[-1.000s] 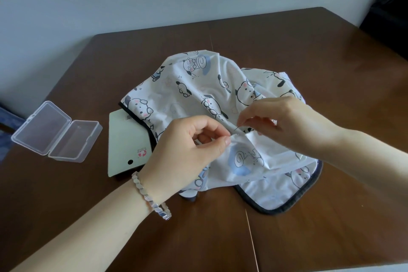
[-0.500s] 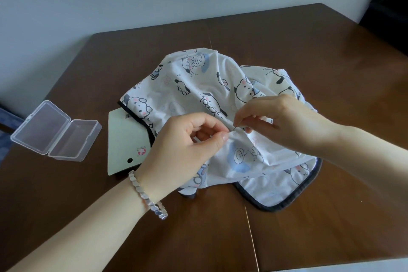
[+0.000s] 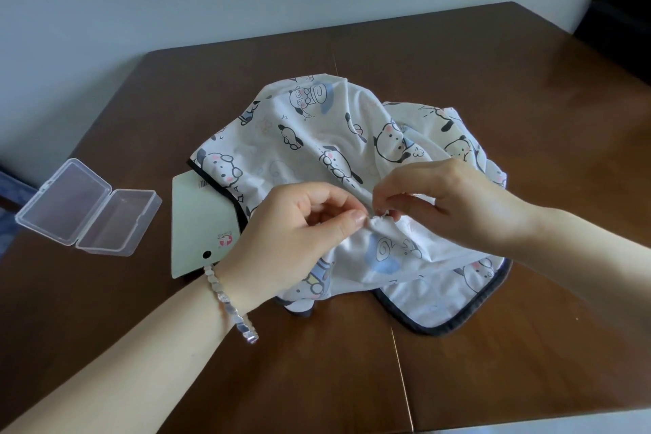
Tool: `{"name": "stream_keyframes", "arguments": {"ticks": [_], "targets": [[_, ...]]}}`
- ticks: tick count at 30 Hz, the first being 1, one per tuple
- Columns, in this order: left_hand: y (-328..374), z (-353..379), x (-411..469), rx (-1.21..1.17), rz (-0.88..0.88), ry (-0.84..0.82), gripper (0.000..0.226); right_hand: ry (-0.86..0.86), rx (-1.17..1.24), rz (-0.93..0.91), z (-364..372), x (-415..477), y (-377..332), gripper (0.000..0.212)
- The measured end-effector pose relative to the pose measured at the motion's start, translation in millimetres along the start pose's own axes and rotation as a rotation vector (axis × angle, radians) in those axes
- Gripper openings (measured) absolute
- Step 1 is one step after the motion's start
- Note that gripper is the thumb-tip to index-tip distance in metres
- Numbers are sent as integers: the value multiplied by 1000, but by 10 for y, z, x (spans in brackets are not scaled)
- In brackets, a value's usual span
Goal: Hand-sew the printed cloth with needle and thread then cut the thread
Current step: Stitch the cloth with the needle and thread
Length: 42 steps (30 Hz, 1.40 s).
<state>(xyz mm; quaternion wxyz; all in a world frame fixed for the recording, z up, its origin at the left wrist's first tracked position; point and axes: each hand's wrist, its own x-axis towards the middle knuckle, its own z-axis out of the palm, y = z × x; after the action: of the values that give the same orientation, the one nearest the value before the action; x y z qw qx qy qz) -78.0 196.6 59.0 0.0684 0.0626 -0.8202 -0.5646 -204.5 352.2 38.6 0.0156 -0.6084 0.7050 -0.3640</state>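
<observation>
A white cloth [image 3: 317, 137] printed with cartoon dogs and edged in dark binding lies bunched on the brown table [image 3: 493, 63]. My left hand [image 3: 292, 232] pinches a raised fold of the cloth between thumb and forefinger. My right hand [image 3: 454, 201] is right beside it, its fingertips pinched together at the same fold. A thin glint between those fingertips looks like the needle, but it is too small to make out clearly. No thread or scissors can be seen.
An open clear plastic box [image 3: 88, 206] lies at the table's left edge. A pale green card [image 3: 200, 222] sticks out from under the cloth's left side. A seam [image 3: 401, 370] runs through the tabletop toward me. A grey wall stands behind the table.
My right hand's fingertips have closed in from above onto the fold held by my left hand. The view has shifted slightly; the cloth has barely moved.
</observation>
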Motion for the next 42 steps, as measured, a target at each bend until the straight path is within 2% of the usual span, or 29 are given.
{"name": "stream_keyframes", "arguments": {"ticks": [5,12,15,18,23,28,30,34,38,42], "targets": [[-14,13,44,22,35,-42,17,25,-7,-68,17,-23,10,24],[-61,85,70,79,107,28,22,99,-34,-64,88,-103,-5,26],[-115,109,104,26,73,53,19,149,-7,-33,157,-129,14,28],[-130,104,130,-102,8,9,7,190,40,36,222,-137,71,11],[-159,73,146,-204,-60,-32,14,203,185,112,269,-121,28,11],[-209,99,139,-166,-4,39,9,264,245,182,333,-127,-21,12],[-239,125,131,-110,19,75,6,295,290,232,358,-143,-37,22],[-286,185,140,-94,-1,168,16,308,298,248,360,-166,-88,30],[-295,237,136,-83,61,253,21,290,393,264,326,-181,-137,29],[-317,284,141,-44,86,253,24,338,448,316,361,-164,-145,29]]}}
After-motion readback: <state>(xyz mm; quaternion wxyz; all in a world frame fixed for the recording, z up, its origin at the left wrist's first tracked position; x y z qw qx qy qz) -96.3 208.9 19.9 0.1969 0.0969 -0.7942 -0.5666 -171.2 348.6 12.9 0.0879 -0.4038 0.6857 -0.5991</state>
